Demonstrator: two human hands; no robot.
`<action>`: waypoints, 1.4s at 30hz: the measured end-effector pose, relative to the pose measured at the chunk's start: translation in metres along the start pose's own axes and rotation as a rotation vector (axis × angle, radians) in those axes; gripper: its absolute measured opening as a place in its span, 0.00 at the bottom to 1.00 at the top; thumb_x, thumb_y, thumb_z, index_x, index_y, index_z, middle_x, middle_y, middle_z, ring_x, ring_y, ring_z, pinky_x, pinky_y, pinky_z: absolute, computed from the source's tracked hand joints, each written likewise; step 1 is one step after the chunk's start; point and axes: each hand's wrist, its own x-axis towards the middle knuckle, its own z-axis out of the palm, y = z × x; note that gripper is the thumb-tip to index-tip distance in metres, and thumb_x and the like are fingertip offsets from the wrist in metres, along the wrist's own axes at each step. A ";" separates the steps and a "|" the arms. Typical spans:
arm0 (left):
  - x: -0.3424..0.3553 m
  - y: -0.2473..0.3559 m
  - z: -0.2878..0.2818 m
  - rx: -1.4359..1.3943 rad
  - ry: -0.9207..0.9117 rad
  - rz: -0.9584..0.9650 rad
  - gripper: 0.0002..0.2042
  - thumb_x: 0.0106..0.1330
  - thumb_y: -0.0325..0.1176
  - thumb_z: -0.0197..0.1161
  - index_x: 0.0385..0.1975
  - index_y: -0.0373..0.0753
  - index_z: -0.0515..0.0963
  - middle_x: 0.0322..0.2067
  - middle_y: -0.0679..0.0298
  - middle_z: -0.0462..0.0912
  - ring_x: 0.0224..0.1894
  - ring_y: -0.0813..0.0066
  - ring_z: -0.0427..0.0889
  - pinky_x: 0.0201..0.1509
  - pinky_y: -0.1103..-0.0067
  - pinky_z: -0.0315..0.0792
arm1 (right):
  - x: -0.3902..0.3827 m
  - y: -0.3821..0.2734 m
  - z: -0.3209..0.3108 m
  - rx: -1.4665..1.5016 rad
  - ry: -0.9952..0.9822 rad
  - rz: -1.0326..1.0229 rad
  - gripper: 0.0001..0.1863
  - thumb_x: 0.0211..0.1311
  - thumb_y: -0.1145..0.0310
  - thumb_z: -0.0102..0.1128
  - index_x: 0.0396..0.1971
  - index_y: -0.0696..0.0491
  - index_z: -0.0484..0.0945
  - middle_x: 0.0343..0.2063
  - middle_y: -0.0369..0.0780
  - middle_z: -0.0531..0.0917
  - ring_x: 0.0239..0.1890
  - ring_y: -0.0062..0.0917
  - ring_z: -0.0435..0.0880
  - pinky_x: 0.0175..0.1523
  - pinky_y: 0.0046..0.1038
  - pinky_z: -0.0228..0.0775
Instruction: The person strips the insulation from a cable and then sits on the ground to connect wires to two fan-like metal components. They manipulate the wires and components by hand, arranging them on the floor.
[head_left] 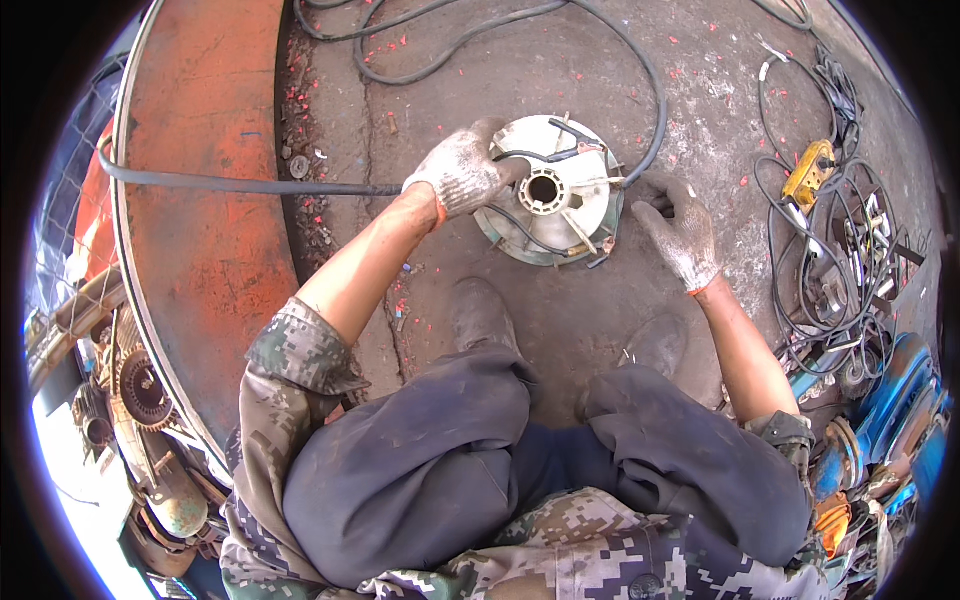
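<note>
A round, pale cable reel (586, 220) with a slotted centre hub (543, 190) lies on the ground before my feet. Short dark leads run across its face. My left hand (455, 172), in a dirty white knit glove, is closed on the reel's left side, its thumb over the face near the hub. Black cable (250, 185) comes in from the left and disappears behind that hand. On the reel's right, more black cable (655, 130) meets the rim. Just beside it my gloved right hand (682, 228) is open, fingers curved and apart from the thumb, holding nothing.
A curved orange metal band (205, 250) stands to my left, machine parts beyond it. Loose cable loops lie at the far side. On the right are tangled cables (800, 250), a yellow control box (808, 175) and blue metal parts (895, 385). My shoes flank the near ground.
</note>
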 end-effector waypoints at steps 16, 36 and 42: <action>0.003 0.029 -0.035 -0.047 -0.013 0.108 0.37 0.65 0.56 0.71 0.66 0.33 0.82 0.55 0.48 0.91 0.57 0.54 0.90 0.64 0.69 0.79 | 0.003 -0.007 -0.004 0.029 -0.109 0.058 0.27 0.68 0.62 0.75 0.64 0.57 0.83 0.44 0.42 0.92 0.44 0.26 0.90 0.54 0.32 0.84; -0.001 0.030 -0.027 -0.075 -0.006 0.017 0.28 0.75 0.53 0.69 0.59 0.33 0.81 0.50 0.42 0.91 0.55 0.49 0.91 0.61 0.64 0.81 | 0.009 -0.010 -0.005 0.219 -0.103 0.047 0.26 0.68 0.64 0.76 0.63 0.55 0.85 0.42 0.39 0.89 0.43 0.23 0.88 0.53 0.31 0.83; 0.000 0.031 -0.025 -0.084 0.017 0.044 0.28 0.75 0.50 0.70 0.64 0.36 0.79 0.54 0.41 0.89 0.59 0.48 0.90 0.63 0.62 0.81 | 0.015 -0.010 -0.008 0.113 -0.091 0.015 0.25 0.69 0.68 0.73 0.65 0.55 0.84 0.43 0.37 0.88 0.43 0.19 0.86 0.54 0.28 0.81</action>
